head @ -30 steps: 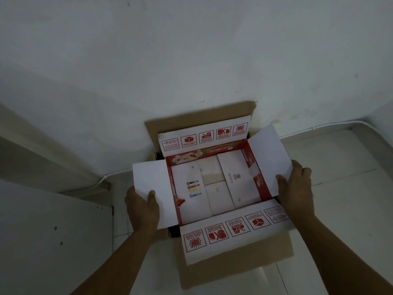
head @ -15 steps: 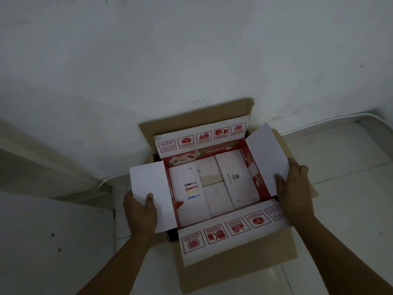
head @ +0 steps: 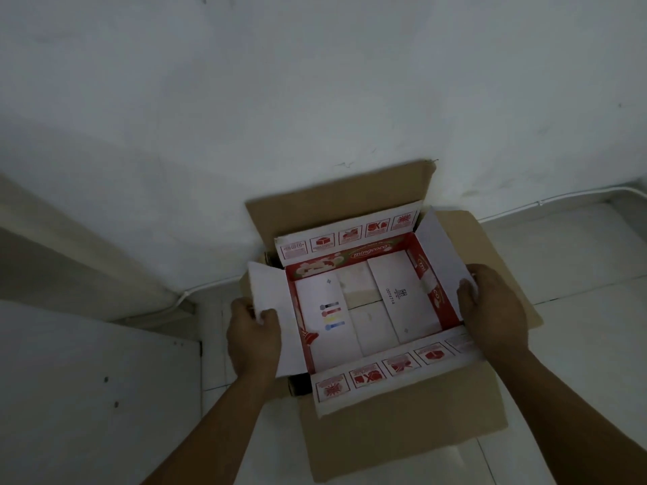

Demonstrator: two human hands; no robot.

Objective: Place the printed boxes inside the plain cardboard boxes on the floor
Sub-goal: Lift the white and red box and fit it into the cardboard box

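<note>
A red-and-white printed box (head: 364, 302) with open white flaps sits down inside a plain brown cardboard box (head: 402, 435) on the floor against the wall. The brown box's flaps spread outward around it. My left hand (head: 254, 339) grips the printed box's left white flap. My right hand (head: 493, 313) holds the right white flap and side. The printed box's inside shows red walls and a white folded bottom with colour marks.
A white wall (head: 315, 99) rises right behind the boxes. A white panel (head: 87, 397) lies at the lower left. Pale floor tiles (head: 577, 344) and a thin white cable (head: 546, 203) along the wall base are on the right.
The printed box has sunk lower into the brown box, whose right and near flaps now show more. Both hands stayed on the side flaps and moved down with it.
</note>
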